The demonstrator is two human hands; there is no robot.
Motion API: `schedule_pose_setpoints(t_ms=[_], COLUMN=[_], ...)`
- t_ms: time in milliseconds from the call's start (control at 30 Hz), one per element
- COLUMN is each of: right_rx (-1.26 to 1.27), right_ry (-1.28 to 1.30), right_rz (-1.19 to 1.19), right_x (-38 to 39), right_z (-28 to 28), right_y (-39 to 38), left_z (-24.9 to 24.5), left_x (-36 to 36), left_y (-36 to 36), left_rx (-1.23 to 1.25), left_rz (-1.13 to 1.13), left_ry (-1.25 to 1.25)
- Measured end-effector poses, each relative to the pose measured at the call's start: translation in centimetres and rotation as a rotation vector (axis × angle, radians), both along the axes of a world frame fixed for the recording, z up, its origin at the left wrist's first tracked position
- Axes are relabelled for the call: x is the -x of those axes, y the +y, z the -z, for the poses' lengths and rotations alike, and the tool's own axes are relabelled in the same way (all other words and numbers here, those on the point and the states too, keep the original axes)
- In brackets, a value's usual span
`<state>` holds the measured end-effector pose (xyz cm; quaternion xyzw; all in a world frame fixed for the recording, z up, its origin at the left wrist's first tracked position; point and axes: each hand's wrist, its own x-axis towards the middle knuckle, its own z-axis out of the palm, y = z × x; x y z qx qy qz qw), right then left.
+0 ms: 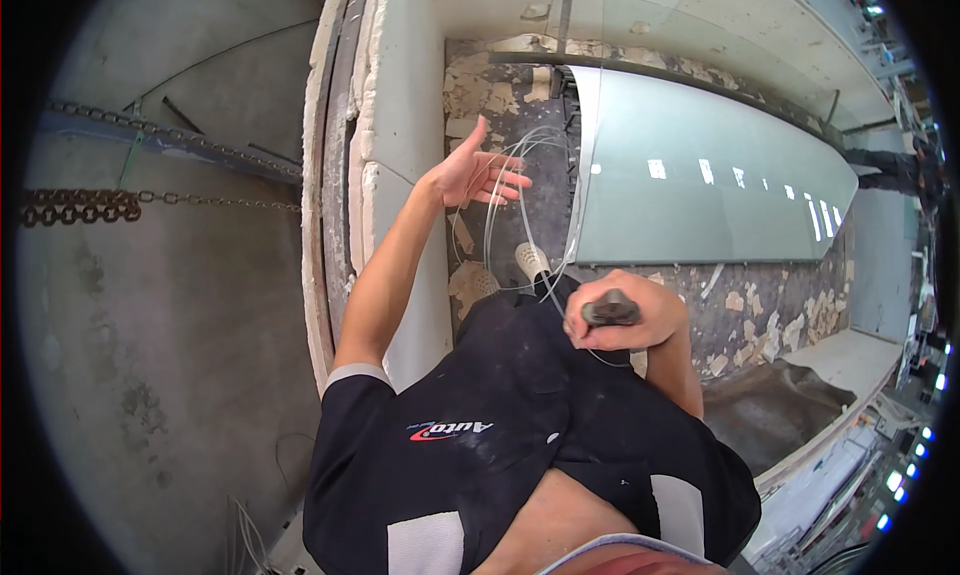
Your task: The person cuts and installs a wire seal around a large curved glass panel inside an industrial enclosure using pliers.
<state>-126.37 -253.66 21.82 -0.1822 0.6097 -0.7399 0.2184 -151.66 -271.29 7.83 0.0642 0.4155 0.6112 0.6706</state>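
Wire (497, 230), clear, loops at centre frame btw both hands. Left hand (475, 175) released, fingers spread, at loop top. Right hand (625, 325) clenched on handle (610, 309).

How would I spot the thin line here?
Find the pale glass sheet. Just left of its end, the clear line loops from the open left hand toward the right hand gripping a dark tool; it alone is thin, curved, see-through.

A black short-sleeved fabric T-shirt (520, 415) carries pale grey patches and a red-and-white logo, beside a clear thin plastic line (497, 225), a dark grey stubby tool handle (610, 310), a pale green flat glass sheet (700, 195) dotted with white reflections, and a rust-brown metal chain (75, 207) over a mottled grey concrete floor (150, 355).
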Motion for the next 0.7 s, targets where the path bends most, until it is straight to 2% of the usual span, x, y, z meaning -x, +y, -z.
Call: schedule_pose_setpoints(t_ms=[67, 133, 200, 233, 300, 367, 467, 533, 567, 633, 700], right_rx=[-0.052, -0.211, -0.239, -0.246, -0.253, -0.322, -0.059, -0.004, 0.003, 0.036, 0.082], right_ry=[-0.008, 0.066, 0.077, 0.072, 0.071, 0.1, 0.062, -0.114, -0.098, -0.1, -0.089], right_rz=[-0.008, 0.016, 0.078, 0.091, 0.117, 0.324, 0.677, 0.871, 0.887, 1.156, 1.207], right_x=[0.6, 1.1, 1.4, 1.5, 1.5, 1.0, 0.5, 1.4, 2.2, 3.9, 5.1], right_z=[0.2, 0.4, 0.6, 0.8, 1.0, 1.2, 3.5, 5.8, 7.3, 10.3, 12.5], right_y=[-1.0, -2.2, -3.0, -3.2, -3.1, -2.1, 0.0, 2.9, 4.1, 5.9, 6.6], left_z=[-1.3, -3.3, -6.0, -7.3, -8.7, -10.6, -14.0, -15.4, -15.9, -17.1, -18.0], left_x=[0.1, -0.4, -0.5, -0.8, -0.3, -0.2, -0.6, -1.4, -1.7, -2.4, -3.3], left_y=[1.4, 2.9, 4.0, 4.3, 4.3, 4.0, 3.1, 2.9, 2.9, 3.0, 2.6], left_rx=[-0.004, -0.01, -0.096, -0.164, -0.258, -0.352, -0.392, -0.38, -0.477, -0.632, -0.714], left_rz=[0.081, 0.053, 0.039, -0.035, -0.02, -0.078, -0.117, -0.145, -0.143, -0.132, -0.093], left_ry=[0.117, 0.097, 0.155, 0.057, 0.003, -0.08, 0.004, 0.013, -0.02, -0.151, -0.193])
